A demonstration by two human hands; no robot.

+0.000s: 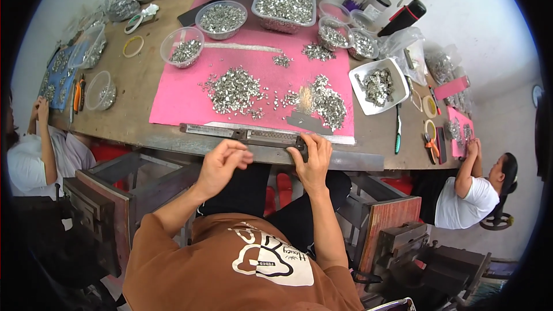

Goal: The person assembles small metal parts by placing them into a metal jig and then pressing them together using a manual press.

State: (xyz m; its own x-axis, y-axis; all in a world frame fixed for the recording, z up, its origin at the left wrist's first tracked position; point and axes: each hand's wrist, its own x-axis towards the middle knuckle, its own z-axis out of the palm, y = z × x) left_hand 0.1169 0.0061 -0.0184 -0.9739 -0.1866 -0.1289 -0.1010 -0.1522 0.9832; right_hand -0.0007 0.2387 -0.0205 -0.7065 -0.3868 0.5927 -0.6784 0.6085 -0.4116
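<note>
A long metal bar fixture [262,136] with a slotted scale-like strip and dark end blocks lies along the table's front edge. My right hand [314,158] grips its dark right-hand block between thumb and fingers. My left hand [222,164] is held just in front of the bar's left part, fingers curled in toward the thumb; whatever they pinch, if anything, is too small to see. Beyond the bar, a pink mat [178,101] carries a large pile of small silvery metal pieces [233,91] and a second pile [329,103] at right. A flat grey plate [308,122] lies beside the second pile.
Tubs of metal pieces [285,4] line the mat's far side. A white tray [357,72] stands right, near a green-and-black brush [398,129]. Orange-handled pliers [79,93] lie left. Other people sit on both sides, a person [43,155] left and a person [469,196] right.
</note>
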